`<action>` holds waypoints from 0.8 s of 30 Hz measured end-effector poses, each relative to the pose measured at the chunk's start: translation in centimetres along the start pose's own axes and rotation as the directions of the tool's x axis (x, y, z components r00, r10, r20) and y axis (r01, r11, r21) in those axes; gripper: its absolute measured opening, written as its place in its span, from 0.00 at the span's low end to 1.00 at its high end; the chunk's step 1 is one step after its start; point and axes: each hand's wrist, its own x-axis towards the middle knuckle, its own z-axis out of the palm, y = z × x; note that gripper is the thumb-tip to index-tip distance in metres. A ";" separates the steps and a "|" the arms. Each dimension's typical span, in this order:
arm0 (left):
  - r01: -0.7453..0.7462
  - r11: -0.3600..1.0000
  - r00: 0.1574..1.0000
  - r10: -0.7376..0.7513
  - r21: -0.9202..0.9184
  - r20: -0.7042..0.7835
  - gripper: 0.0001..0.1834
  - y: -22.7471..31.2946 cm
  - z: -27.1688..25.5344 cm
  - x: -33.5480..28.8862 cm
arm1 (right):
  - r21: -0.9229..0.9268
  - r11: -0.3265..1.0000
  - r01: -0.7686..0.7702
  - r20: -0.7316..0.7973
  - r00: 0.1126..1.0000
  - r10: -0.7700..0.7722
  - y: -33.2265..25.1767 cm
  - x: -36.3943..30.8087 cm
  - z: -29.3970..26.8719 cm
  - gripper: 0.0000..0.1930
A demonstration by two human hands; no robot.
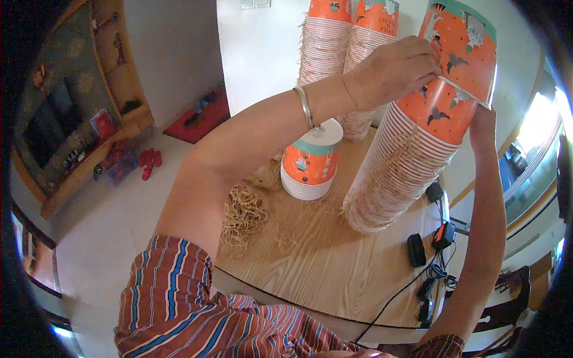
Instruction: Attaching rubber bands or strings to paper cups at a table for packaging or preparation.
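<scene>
An orange paper bucket [456, 53] with a teal base and bat pictures sits upside down, slightly tilted, at the top of a tall stack of nested paper buckets [406, 161]. My left hand [397, 68] pinches its rim from the left side, fingers closed at the edge. On the far right side of the same bucket is my right hand [482, 122], its fingers hidden behind the bucket. Twine handles hang all along the stack. A short stack of upside-down buckets [309, 167] stands to the left, below my left forearm.
Two more tall bucket stacks [325, 53] rise against the wall. Loose twine [245, 215] lies in a heap on the wooden table [322, 262]. Black adapters [416, 250] and cables run along the table's right edge. A red mat [200, 116] and red slippers [150, 162] are on the floor.
</scene>
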 end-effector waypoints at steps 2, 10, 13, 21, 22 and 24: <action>-0.011 1.000 1.000 0.011 0.019 -0.008 0.09 0.3 0.3 0.1 | 0.066 0.997 -0.041 0.020 0.999 0.040 1.5 0.4 -0.9 0.15; -0.191 0.963 0.982 0.186 0.188 0.044 0.10 0.9 0.1 -0.1 | 0.001 1.000 -0.017 0.020 1.000 0.017 1.5 -0.5 -1.0 0.12; -0.151 0.975 0.989 0.149 0.162 0.029 0.10 1.5 0.2 -0.4 | -0.064 0.998 -0.023 0.064 0.998 0.028 1.9 -0.6 -1.7 0.13; -0.210 0.971 0.962 0.185 0.111 0.203 0.11 2.7 -0.2 -1.8 | 0.102 0.992 0.073 0.229 0.969 -0.095 2.8 -1.9 -1.3 0.15; -0.211 0.971 0.961 0.186 0.110 0.206 0.11 2.8 -0.3 -2.0 | 0.105 0.992 0.072 0.228 0.969 -0.095 3.0 -1.9 -1.3 0.15; -0.205 0.973 0.962 0.182 0.101 0.205 0.12 3.1 -0.3 -2.3 | -0.003 0.996 0.085 0.216 0.973 -0.082 3.3 -2.2 -1.3 0.16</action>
